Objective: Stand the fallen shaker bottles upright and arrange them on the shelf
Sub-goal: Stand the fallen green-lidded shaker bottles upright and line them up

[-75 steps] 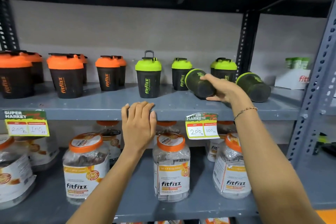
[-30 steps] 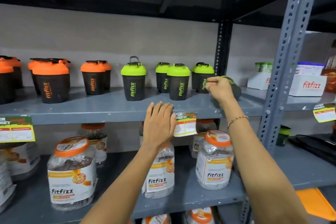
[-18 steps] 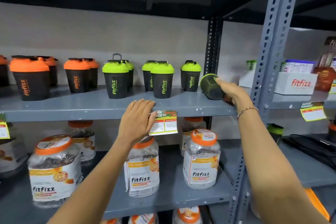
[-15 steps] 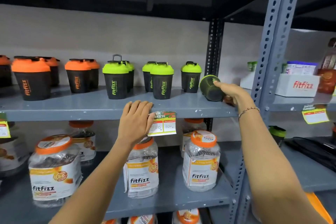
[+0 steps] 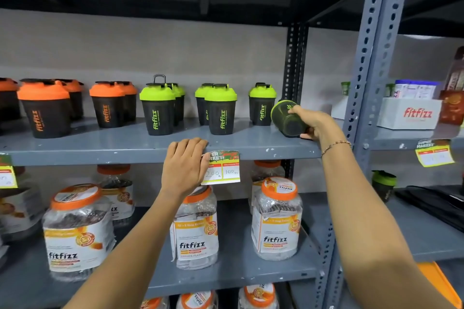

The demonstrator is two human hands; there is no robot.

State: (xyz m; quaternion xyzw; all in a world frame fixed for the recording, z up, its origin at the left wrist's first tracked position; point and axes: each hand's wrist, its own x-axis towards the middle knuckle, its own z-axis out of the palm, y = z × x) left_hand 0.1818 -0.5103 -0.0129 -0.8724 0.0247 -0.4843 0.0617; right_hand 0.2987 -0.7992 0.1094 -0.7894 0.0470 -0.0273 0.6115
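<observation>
The shelf (image 5: pixel 125 148) now carries more upright bottles than a couple of seconds ago: the green-lidded shaker that lay on its side then stands with the green row (image 5: pixel 221 108), next to the orange row (image 5: pixel 44 108) on the left. That leaves, as far as you can see, one fallen shaker (image 5: pixel 285 118), at the right end of the shelf beside the rear post (image 5: pixel 295 63).

Your right hand (image 5: pixel 315 123) has come down on it and is wrapped around its body. Since half a second ago it has barely shifted; it remains tipped with its green rim facing you and to the left, so the righting step is only starting. Your left hand (image 5: pixel 184 165) keeps resting flat on the shelf's front edge, fingers loose and holding nothing, partly covering the price tag (image 5: pixel 223 168).

Your palm hides the shaker's base, so you cannot tell whether it touches the shelf or is lifted. The back-row bottles are mostly hidden behind the front ones, and the leftmost orange one is cut off by the frame.
</observation>
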